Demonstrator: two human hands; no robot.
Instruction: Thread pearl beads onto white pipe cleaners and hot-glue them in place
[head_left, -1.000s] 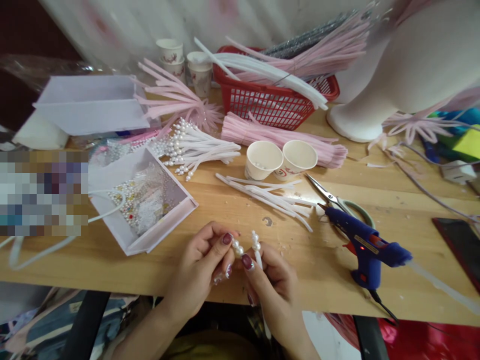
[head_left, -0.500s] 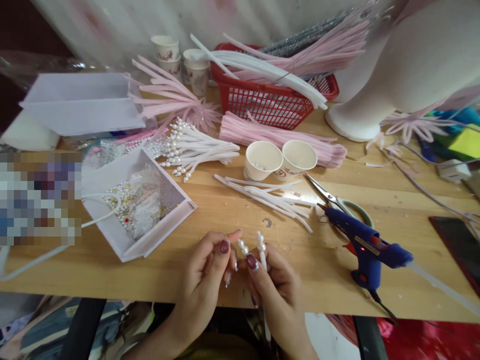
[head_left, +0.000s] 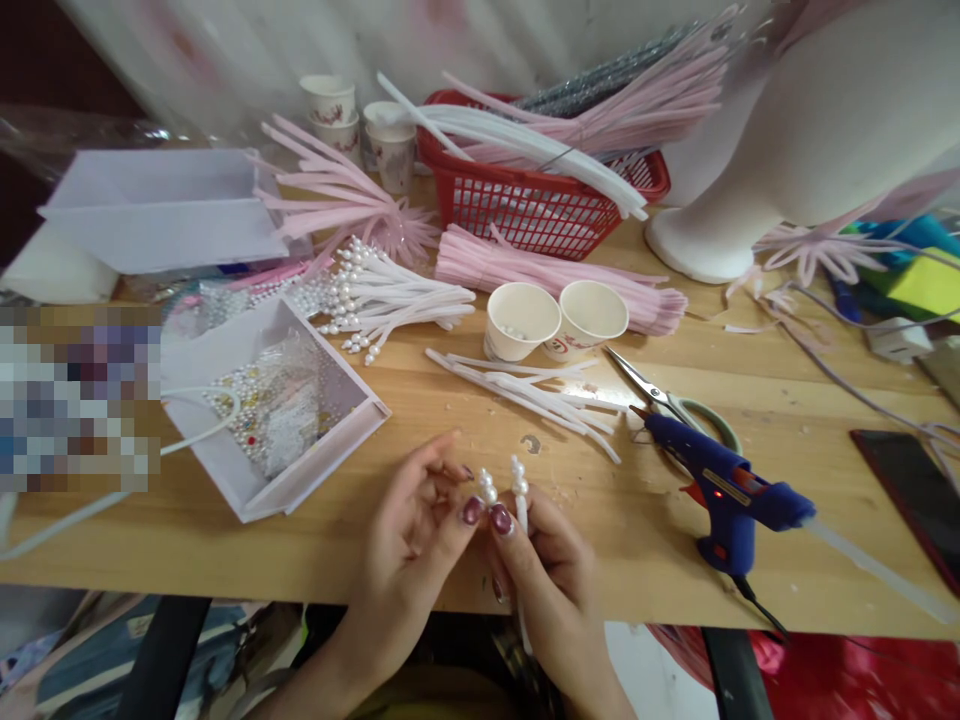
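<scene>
Between the thumb and fingers of my right hand [head_left: 544, 565] is a white pipe cleaner [head_left: 523, 515] tipped with pearl beads [head_left: 519, 476]. A second cluster of pearl beads [head_left: 487, 487] stands just left of it, above the right thumb; its lower end is hidden by the thumbs. My left hand [head_left: 420, 530] is loosely curled, thumb tip close to that second cluster and index finger apart from it. Whether the left thumb touches the beads I cannot make out. Beyond the hands lie loose white pipe cleaners [head_left: 525, 395] and a pearl-tipped white bundle [head_left: 409, 295].
A blue glue gun [head_left: 709, 480] with its red light lit lies at right, against scissors [head_left: 660, 395]. Two paper cups [head_left: 523, 320] stand beyond. A white box [head_left: 337, 450] of beads sits at left. Pink bundles [head_left: 555, 275] and a red basket [head_left: 517, 205] are at the back.
My left thumb has moved right, up to the pearl beads beside my right thumb, while the left index finger has drawn back from them. The right hand still grips the pipe cleaner.
</scene>
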